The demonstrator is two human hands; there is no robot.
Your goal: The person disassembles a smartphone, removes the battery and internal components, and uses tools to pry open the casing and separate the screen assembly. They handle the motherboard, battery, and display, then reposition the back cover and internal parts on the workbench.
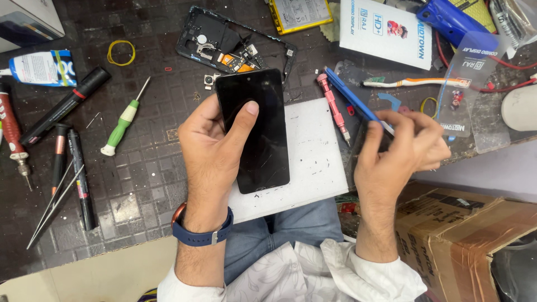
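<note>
My left hand [215, 151] grips a black phone display panel [263, 134], thumb pressed on its glass, holding it tilted over a white work pad [313, 156]. My right hand [400, 148] is closed on the near end of a flat blue pry tool [352, 98], whose tip points up and left. A thin dark film or strip [358, 148] sits against the right hand's fingers; I cannot tell whether the hand holds it. An opened phone frame [235, 45] with exposed boards lies just beyond the panel.
A pink screwdriver [334, 106] lies on the pad's right edge. A green screwdriver [126, 120], tweezers [56, 204], black pens, a glue tube [42, 67] and a yellow rubber band [121, 52] lie at left. Toothbrush [414, 82], white box [386, 28], battery [299, 14], cardboard box [464, 235].
</note>
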